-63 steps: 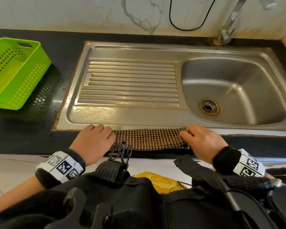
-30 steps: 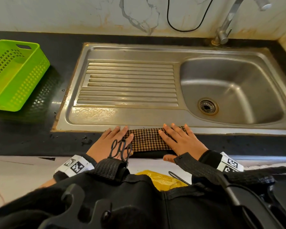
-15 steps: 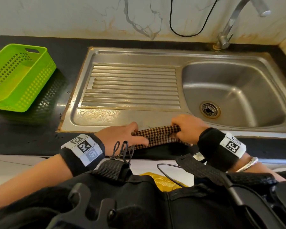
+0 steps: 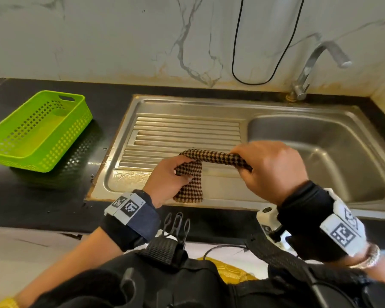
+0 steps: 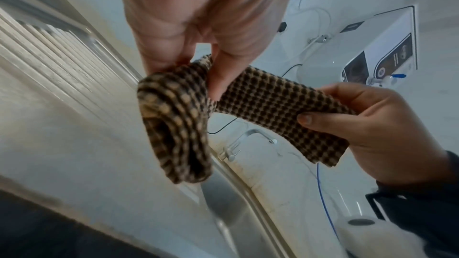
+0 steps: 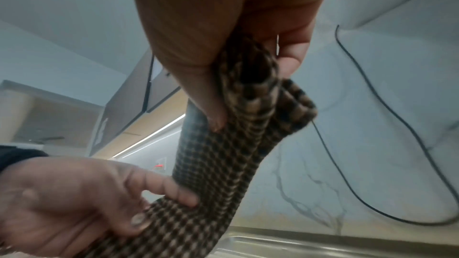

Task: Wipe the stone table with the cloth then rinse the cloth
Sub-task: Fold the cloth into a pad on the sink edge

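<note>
Cloth [image 4: 213, 157]: folded strip held clear over the drainboard [image 4: 182, 130], at 12 o'clock, probably for refolding.
Left hand [image 4: 169, 181] grip: pinching the drooping end.
Right hand [image 4: 269, 167] grip: curled round the other end.

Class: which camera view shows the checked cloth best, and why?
The head view: the whole cloth shows, held over the sink by the left hand and right hand. The wrist views show close, partial stretches.
</note>
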